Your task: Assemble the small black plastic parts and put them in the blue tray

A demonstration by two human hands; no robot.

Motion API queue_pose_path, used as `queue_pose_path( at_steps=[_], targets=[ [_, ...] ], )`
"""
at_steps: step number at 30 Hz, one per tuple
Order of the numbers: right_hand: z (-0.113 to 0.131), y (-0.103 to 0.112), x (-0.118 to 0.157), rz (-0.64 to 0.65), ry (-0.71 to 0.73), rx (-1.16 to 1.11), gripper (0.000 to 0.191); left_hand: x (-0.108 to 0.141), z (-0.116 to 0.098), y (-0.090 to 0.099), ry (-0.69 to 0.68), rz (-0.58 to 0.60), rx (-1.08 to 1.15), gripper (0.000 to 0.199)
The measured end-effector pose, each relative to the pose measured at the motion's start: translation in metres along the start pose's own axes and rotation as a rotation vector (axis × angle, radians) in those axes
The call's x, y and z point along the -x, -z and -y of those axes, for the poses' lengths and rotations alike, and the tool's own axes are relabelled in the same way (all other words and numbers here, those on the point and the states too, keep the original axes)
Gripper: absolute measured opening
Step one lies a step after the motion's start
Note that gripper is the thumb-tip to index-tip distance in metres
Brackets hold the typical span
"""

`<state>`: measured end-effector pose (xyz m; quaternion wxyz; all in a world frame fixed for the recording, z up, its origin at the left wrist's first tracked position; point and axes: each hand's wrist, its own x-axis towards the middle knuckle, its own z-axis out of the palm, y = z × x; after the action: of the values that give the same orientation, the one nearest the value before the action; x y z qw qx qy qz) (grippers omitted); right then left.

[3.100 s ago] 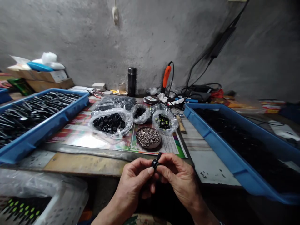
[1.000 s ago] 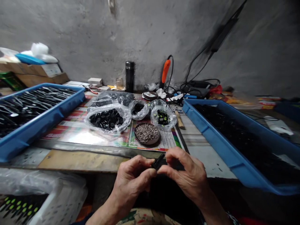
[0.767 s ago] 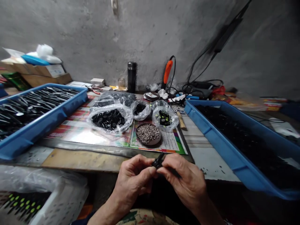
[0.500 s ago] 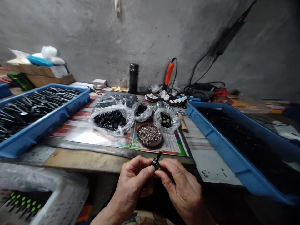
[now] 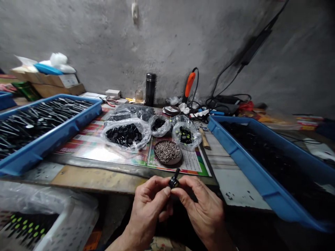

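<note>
Two bare hands are raised just in front of the bench point(image 5: 89, 179), close together. The left hand point(image 5: 148, 205) and the right hand point(image 5: 201, 209) each have a closed grip, pinching a small black part point(image 5: 174, 182) between thumb and fingers. A short dark stem on the part points up and slightly right.

Just ahead of the hands, a round dark dish point(image 5: 167, 152) heaped with small silver screws sits on a printed mat point(image 5: 86, 139). Beside it, clear plastic bags hold black parts point(image 5: 126, 136), and one bag point(image 5: 186, 136) holds black pieces with green dots.

A blue tray point(image 5: 44, 148) of long dark metal pieces lies to the left, and a blue tray point(image 5: 251, 167) filled with black parts lies to the right. At lower left, a white crate point(image 5: 70, 223) under plastic holds green-dotted pieces. Against the rough grey wall stand a black thermos point(image 5: 150, 89) and an orange-handled tool point(image 5: 189, 84) with a cord.
</note>
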<state>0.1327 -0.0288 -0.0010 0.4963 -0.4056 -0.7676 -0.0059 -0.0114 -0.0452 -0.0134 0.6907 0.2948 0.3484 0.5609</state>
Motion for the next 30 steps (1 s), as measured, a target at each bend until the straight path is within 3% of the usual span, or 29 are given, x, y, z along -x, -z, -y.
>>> queue_pose_path(
  at_steps=[19, 24, 30],
  targets=[
    [0.0, -0.012, 0.002, -0.089, 0.16, 0.157, 0.03, 0.003, -0.008, -0.003, 0.002, -0.019, 0.07, 0.034],
    [0.007, -0.01, 0.003, -0.131, 0.054, 0.162, 0.031, 0.008, -0.011, -0.005, 0.008, -0.007, 0.051, 0.032],
    [0.015, -0.009, 0.0, -0.151, 0.101, 0.152, 0.023, 0.012, -0.009, -0.004, 0.008, 0.001, 0.048, 0.029]
  ],
)
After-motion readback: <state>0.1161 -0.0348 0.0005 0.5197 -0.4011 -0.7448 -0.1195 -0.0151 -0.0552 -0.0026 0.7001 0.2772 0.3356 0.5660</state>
